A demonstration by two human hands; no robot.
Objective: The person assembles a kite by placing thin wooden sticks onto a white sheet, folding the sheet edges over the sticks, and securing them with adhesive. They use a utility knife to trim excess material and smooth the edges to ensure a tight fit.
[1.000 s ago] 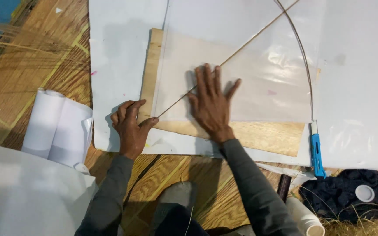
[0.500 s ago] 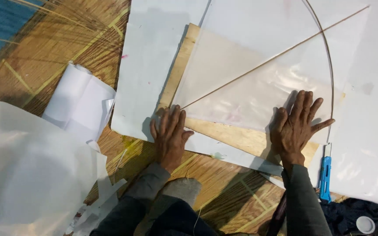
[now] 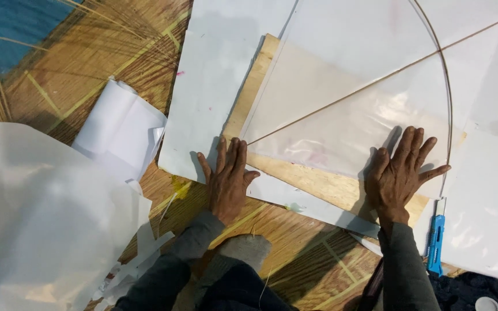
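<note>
A translucent sheet (image 3: 341,109) lies over a wooden board (image 3: 312,181), with a straight thin stick (image 3: 376,80) running across it and a curved thin rod (image 3: 446,98) bowed along its right side. My left hand (image 3: 226,178) presses flat, fingers together, on the board's near-left corner by the stick's lower end. My right hand (image 3: 399,173) lies flat with fingers spread on the sheet's lower right edge, next to the curved rod. Neither hand holds anything.
A large white sheet (image 3: 214,86) lies under the board. A blue utility knife (image 3: 435,242) rests right of my right wrist. Rolled white paper (image 3: 119,129) and a big white sheet (image 3: 41,219) lie at the left on a woven mat (image 3: 76,75). Dark cloth (image 3: 479,288) sits lower right.
My right hand has slid from the middle of the sheet to its lower right edge. My left hand has opened from a fist and flattened at the stick's lower end. The view shifted.
</note>
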